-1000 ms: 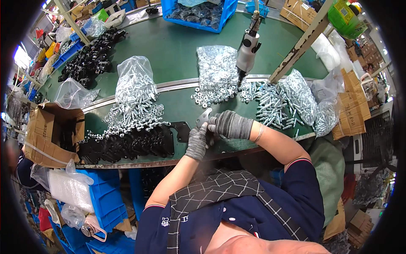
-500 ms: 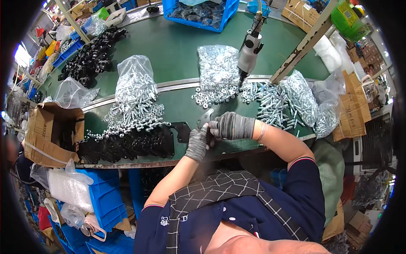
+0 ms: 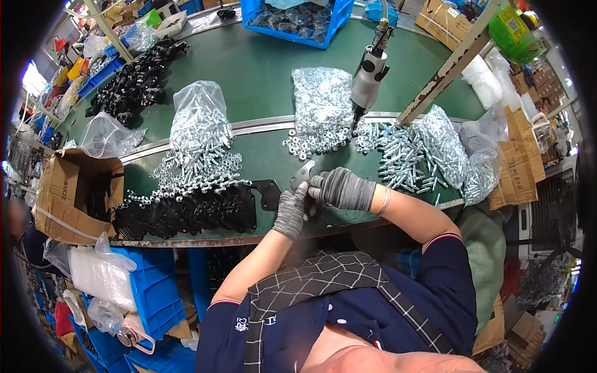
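My left hand (image 3: pixel 290 211), in a grey striped knit glove, is closed on a small silver metal plate with holes (image 3: pixel 302 176), which stands up beyond the thumb. My right hand (image 3: pixel 344 188), gloved alike, is curled with its fingertips at the plate's right edge; whatever lies between them is hidden. Left of my hands a row of black flat plates (image 3: pixel 186 211) stands along the bench edge, one black plate (image 3: pixel 268 194) reaching close to my left hand. Ahead lie loose nuts (image 3: pixel 303 144) spilling from a clear bag (image 3: pixel 321 99). Loose bolts (image 3: pixel 401 158) are heaped at the right.
A power screwdriver (image 3: pixel 367 81) hangs above the nuts, beside a slanted metal post (image 3: pixel 448 68). Another bag of small hardware (image 3: pixel 200 118) lies spilled at the left, near an open cardboard box (image 3: pixel 56 199). A blue bin (image 3: pixel 339 28) stands at the far side, and black parts (image 3: pixel 134 84) are piled far left.
My right hand has shifted very slightly, its fingers opening a little at the plate's edge. The left hand and the plate stay almost where they were.
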